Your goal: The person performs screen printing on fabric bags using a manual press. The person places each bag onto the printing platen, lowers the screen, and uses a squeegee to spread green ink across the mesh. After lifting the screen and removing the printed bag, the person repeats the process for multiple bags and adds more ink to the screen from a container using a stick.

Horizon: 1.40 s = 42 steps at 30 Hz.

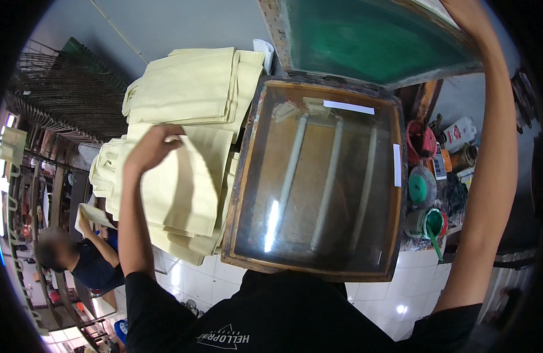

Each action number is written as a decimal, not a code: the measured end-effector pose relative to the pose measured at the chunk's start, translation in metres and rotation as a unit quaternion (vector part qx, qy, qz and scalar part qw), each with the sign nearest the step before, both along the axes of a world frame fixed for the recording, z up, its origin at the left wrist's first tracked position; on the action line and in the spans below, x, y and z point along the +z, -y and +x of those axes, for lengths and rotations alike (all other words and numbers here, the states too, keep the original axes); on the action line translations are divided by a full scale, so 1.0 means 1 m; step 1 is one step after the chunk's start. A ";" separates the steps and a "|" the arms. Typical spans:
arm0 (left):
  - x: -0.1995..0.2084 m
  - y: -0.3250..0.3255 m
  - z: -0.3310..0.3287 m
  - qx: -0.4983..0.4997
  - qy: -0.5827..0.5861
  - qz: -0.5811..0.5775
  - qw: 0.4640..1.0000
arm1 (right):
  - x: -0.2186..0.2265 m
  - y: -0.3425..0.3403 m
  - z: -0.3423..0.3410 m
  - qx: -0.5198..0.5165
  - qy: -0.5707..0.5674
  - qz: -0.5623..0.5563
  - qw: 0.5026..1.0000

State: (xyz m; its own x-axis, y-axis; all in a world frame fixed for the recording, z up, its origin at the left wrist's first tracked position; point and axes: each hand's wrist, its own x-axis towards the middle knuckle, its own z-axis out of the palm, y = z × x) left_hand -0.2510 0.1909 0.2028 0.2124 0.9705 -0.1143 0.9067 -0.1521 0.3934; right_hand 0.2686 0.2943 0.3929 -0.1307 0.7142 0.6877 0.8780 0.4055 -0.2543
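My left hand point(155, 147) is over the stacked pale-yellow fabric pieces point(192, 88), its fingers pinched at the edge of the top piece point(192, 188), which curves up and casts a shadow. At the upper right, my right hand point(470, 17) grips the edge of a raised printing screen point(348, 41) with green mesh; its fingertips run out of view. Below the tilted screen lies a glass-topped wooden printing table point(243, 194), with tubes showing under the glass. Two white strips point(349, 107) are stuck on the glass near its far and right edges.
To the right stand an open jar of green ink point(434, 222) with a green stick in it, a red container point(421, 140), a white bottle point(461, 130) and a round green-centred lid point(421, 187). At left, a drying rack point(65, 94) stands behind another person point(95, 259) holding a fabric piece.
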 end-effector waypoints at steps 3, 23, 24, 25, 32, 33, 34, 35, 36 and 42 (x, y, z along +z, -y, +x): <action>0.050 -0.018 0.017 -0.019 -0.080 0.026 0.996 | 0.011 0.008 0.008 -0.038 0.045 0.004 0.998; -0.218 -0.120 0.418 -0.189 0.216 0.273 0.918 | 0.007 -0.011 0.027 0.086 0.082 0.024 0.993; -0.219 -0.122 0.420 -0.178 0.205 0.265 0.925 | 0.005 -0.016 0.027 0.094 0.074 0.043 0.992; -0.220 -0.124 0.422 -0.181 0.206 0.256 0.927 | 0.002 -0.019 0.026 0.101 0.064 0.062 0.991; -0.201 -0.108 0.422 -0.196 0.190 0.289 0.918 | 0.005 -0.016 0.033 0.121 0.109 0.059 0.985; -0.195 -0.098 0.425 -0.202 0.179 0.300 0.915 | 0.007 -0.017 0.033 0.111 0.118 0.055 0.985; -0.196 -0.089 0.422 -0.200 0.154 0.285 0.925 | 0.006 -0.017 0.031 0.106 0.123 0.049 0.985; -0.196 -0.081 0.421 -0.197 0.128 0.270 0.934 | 0.005 -0.016 0.030 0.117 0.107 0.045 0.986; -0.196 -0.076 0.420 -0.195 0.103 0.254 0.942 | 0.004 -0.015 0.030 0.128 0.091 0.040 0.987; -0.186 -0.075 0.439 -0.224 0.001 0.199 0.954 | 0.006 -0.013 0.028 0.100 0.076 0.034 0.991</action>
State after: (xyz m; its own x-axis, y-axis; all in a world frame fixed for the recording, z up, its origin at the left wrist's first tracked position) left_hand 0.1881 0.2657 0.0172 0.6163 0.7482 0.2458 0.7142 -0.6625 0.2258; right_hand 0.2965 0.3073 0.3984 -0.3710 0.6153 0.6955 0.8037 0.5880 -0.0914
